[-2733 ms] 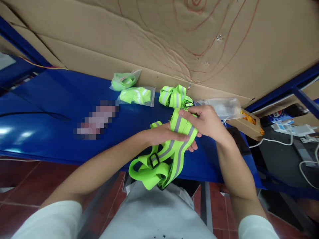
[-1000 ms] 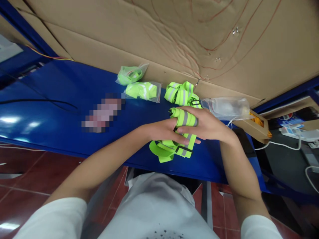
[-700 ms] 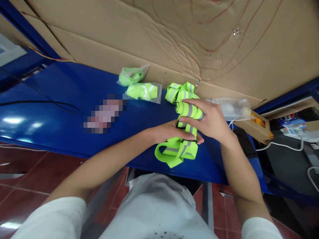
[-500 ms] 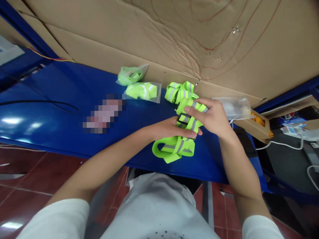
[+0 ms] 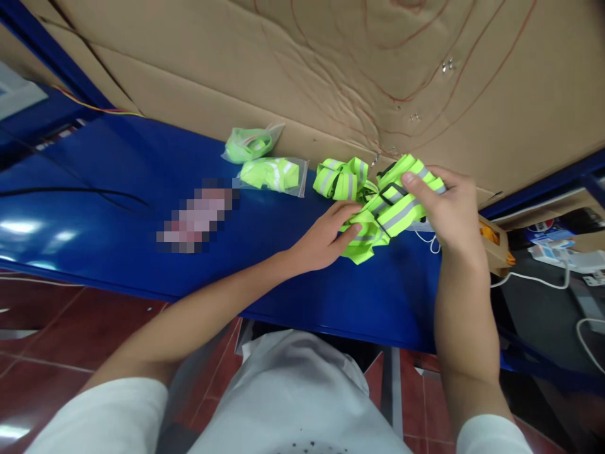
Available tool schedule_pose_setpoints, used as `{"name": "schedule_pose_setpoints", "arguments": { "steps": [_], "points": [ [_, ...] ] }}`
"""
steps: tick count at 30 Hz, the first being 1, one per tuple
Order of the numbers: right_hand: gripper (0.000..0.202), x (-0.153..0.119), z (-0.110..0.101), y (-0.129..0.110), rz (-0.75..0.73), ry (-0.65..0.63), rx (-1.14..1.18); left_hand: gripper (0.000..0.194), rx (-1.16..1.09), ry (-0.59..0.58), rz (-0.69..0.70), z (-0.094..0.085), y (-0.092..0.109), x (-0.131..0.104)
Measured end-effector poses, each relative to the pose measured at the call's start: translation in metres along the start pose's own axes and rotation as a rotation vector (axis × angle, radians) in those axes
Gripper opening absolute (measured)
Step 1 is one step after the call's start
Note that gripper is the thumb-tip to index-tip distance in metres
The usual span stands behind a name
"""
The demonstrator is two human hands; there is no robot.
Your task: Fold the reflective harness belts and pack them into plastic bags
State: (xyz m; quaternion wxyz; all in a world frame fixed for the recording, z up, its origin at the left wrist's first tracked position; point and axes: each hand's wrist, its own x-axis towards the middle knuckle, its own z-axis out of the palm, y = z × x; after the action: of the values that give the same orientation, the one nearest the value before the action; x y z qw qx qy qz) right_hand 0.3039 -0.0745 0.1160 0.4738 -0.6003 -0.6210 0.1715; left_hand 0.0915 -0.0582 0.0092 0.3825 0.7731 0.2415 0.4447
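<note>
A folded neon-yellow reflective strap [image 5: 401,211] with grey stripes and black buckles is raised above the blue table. My right hand [image 5: 449,202] grips its upper right end, thumb pressed across the front. At the lower left end, my left hand [image 5: 331,236] holds the strap between thumb and fingers; part of that hold is covered by the webbing. Just behind, a second bundled reflective strap [image 5: 341,178] lies against the cardboard. Two clear bags hold similar neon material: one bag [image 5: 271,174] lies in front of the other bag [image 5: 248,145].
A cardboard panel [image 5: 212,82] with thin reddish wires stands along the back of the blue table [image 5: 118,252]. A blurred-out pinkish item [image 5: 198,217] lies left of centre. Black cable [image 5: 70,194] crosses the left. An open carton [image 5: 494,243] with orange contents stands at right.
Both hands have lifted the strap; my right hand moved right and up with it. The loop that hung low by my left hand is now gathered higher. My left hand shifted slightly up.
</note>
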Motion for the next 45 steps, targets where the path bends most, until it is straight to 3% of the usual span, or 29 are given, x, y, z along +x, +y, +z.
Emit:
{"name": "schedule_pose_setpoints", "arguments": {
  "steps": [5,10,14,17,19,21,25,29,32,35,38,42,45],
  "points": [
    [0.027,0.004,-0.009,0.002,0.053,0.043,0.114,0.03,0.02,0.131,-0.041,0.002,-0.005,-0.002],
    [0.03,0.001,-0.005,0.003,0.07,-0.024,0.152,0.028,0.172,0.222,0.107,-0.001,-0.005,0.0],
    [0.036,0.001,0.0,0.007,0.078,-0.124,0.174,0.004,0.414,0.234,0.221,-0.005,-0.008,0.0],
    [0.037,0.004,0.003,0.015,0.055,-0.097,0.16,0.006,0.461,0.267,0.279,-0.006,-0.007,-0.002],
    [0.036,0.006,0.004,0.019,0.039,-0.084,0.138,0.011,0.379,0.224,0.264,-0.006,-0.003,-0.004],
    [0.037,0.007,0.006,0.02,0.025,-0.102,0.119,0.015,0.173,0.106,0.168,-0.006,0.002,-0.004],
    [0.042,0.006,0.005,0.021,0.043,-0.121,0.125,0.029,-0.505,-0.184,-0.16,-0.009,0.009,0.001],
    [0.043,0.01,-0.001,0.023,0.102,-0.143,0.202,0.052,-0.946,-0.281,-0.455,-0.018,0.006,0.008],
    [0.042,0.014,-0.006,0.024,0.162,-0.193,0.282,0.049,-1.038,-0.379,-0.524,-0.023,0.003,0.009],
    [0.04,0.015,-0.009,0.021,0.235,-0.25,0.357,0.041,-0.997,-0.503,-0.498,-0.024,0.002,0.006],
    [0.037,0.013,-0.01,0.018,0.293,-0.312,0.502,0.052,-1.04,-0.587,-0.5,-0.024,0.004,0.003],
    [0.038,0.01,-0.011,0.015,0.327,-0.315,0.739,0.054,-1.17,-0.482,-0.59,-0.024,0.004,0.003],
    [0.038,0.01,-0.012,0.016,0.33,-0.293,0.78,0.044,-1.08,-0.385,-0.537,-0.02,-0.001,0.004]
  ]
}}
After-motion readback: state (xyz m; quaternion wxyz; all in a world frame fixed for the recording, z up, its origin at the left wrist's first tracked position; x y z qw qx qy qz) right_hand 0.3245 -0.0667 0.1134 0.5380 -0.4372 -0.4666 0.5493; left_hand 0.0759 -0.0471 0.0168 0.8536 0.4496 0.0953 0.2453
